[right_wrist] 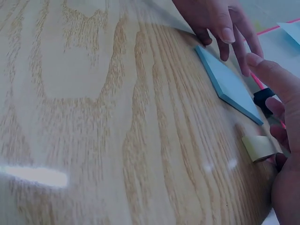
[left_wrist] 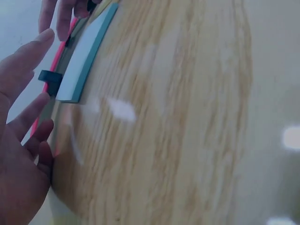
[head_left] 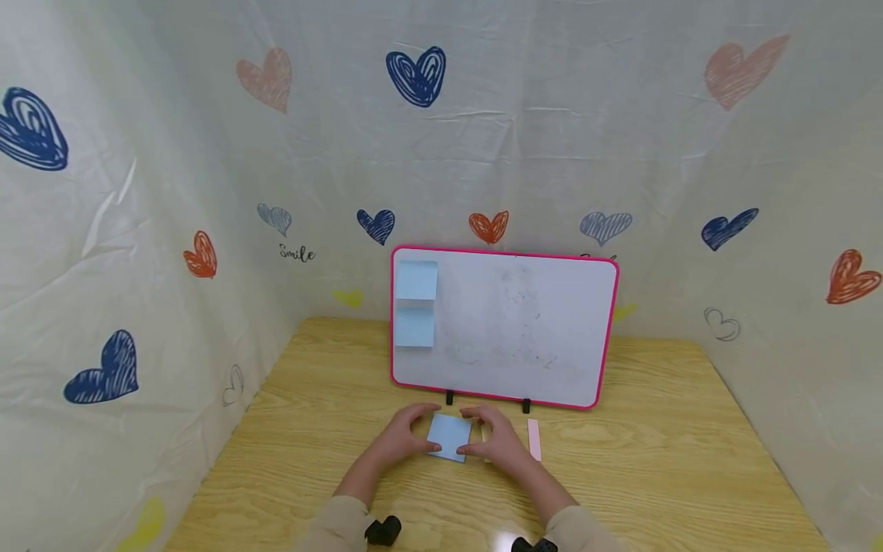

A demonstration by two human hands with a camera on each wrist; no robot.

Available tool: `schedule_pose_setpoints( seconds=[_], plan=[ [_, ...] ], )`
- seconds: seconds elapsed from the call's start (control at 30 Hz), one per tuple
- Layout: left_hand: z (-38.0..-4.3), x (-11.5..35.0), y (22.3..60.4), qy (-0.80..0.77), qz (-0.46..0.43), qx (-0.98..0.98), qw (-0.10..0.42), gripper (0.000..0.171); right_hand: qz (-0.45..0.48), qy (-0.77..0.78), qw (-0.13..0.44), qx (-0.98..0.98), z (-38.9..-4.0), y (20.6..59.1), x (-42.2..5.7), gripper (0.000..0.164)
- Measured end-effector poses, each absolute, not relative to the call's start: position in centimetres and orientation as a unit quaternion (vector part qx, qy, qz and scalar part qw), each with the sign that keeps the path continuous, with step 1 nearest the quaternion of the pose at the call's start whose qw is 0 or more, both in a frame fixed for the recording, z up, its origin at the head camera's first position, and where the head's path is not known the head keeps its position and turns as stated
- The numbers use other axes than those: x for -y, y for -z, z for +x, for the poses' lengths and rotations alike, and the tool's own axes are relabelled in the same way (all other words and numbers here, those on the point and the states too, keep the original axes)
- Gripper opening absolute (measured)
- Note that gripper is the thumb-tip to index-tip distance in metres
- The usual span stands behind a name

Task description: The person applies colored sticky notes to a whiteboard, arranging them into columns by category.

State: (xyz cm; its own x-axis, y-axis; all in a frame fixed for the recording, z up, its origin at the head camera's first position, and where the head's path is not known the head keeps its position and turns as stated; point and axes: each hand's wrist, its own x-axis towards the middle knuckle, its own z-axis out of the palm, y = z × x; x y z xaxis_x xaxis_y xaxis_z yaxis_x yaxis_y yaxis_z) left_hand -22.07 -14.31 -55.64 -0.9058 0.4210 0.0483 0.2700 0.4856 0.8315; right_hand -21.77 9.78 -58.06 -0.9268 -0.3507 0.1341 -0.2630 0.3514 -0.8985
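Observation:
A pad of light blue sticky notes (head_left: 449,438) lies flat on the table between my two hands. My left hand (head_left: 402,438) is at its left side, thumb near the lower left corner and fingers spread. At its right side is my right hand (head_left: 501,438), thumb by the lower right corner. Both wrist views show the pad's thick edge, with thumbs and fingers loosely bent around it and not gripping it. Partly hidden by my right hand is a small pale yellow pad (right_wrist: 259,148).
Behind the hands a pink-framed whiteboard (head_left: 517,330) stands on black feet, bearing two blue notes, an upper note (head_left: 417,280) and a lower note (head_left: 415,327), at its left. A pink strip (head_left: 534,439) lies right of my right hand. A heart-printed curtain (head_left: 524,153) surrounds the table.

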Motion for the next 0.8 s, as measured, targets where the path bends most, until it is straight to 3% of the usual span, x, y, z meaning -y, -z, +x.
schedule_pose_setpoints(
  seconds=[0.8],
  plan=[
    [-21.8, 13.8, 56.8, -0.424, 0.185, -0.884, 0.069, 0.059, -0.208, 0.475, -0.018, -0.855, -21.4, 58.9, -9.5, 0.049]
  ],
)
